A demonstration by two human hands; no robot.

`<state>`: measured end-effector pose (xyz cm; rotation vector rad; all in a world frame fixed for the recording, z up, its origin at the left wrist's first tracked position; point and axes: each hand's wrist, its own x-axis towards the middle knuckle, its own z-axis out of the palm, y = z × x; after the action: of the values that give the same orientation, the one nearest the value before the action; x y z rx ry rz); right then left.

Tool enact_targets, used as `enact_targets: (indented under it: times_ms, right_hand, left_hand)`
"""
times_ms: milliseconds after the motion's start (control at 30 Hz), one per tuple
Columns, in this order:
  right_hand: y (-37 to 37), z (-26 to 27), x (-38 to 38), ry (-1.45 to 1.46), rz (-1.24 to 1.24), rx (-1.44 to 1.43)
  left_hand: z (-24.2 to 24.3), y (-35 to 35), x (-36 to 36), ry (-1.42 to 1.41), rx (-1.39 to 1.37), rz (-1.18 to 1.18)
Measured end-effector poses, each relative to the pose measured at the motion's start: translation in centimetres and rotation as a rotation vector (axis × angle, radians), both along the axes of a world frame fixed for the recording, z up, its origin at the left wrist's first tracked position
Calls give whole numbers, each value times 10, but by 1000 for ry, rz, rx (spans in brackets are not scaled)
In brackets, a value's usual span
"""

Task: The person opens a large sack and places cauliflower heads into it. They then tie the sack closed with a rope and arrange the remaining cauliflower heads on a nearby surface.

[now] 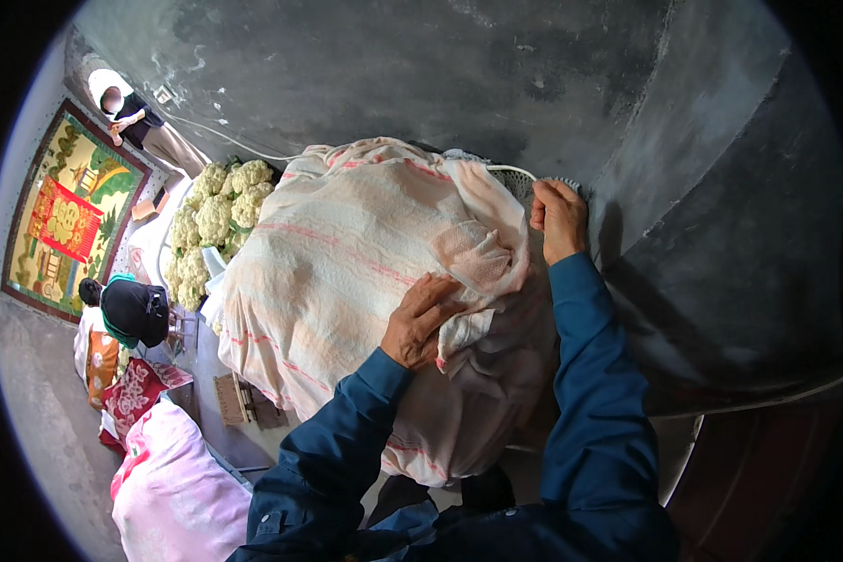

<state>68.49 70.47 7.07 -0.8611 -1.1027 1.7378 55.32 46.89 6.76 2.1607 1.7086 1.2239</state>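
A large cream cloth with red stripes (337, 239) drapes over a bulky rounded heap in front of me; what lies beneath is hidden. My left hand (421, 322) rests on the cloth near its right side, fingers slightly spread, beside a folded-over corner. At the heap's far right, my right hand (559, 215) is closed around the end of a white cord or thin tube (511, 168), close to a grey mesh edge (565, 184). The cord passes behind the cloth and shows again along the wall at the left.
Cauliflower heads (214, 218) are piled left of the cloth. A small wooden stool (230, 400) stands on the floor. One person (144, 123) stands by the wall; another, in a dark hat (137, 309), is at the left. A pink cloth (183, 485) covers something lower left. A grey wall (407, 70) rises ahead.
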Motion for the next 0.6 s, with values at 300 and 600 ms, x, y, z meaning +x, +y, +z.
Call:
enact_targets:
  times_ms: [300,600]
  right_hand:
    - [-81,31,18,-125,213,275]
    - [-103,16,11,-150,304,492]
  left_hand:
    - [38,27,-42,-507,-453,158]
    - [-1,157,-110,-260,-494,772]
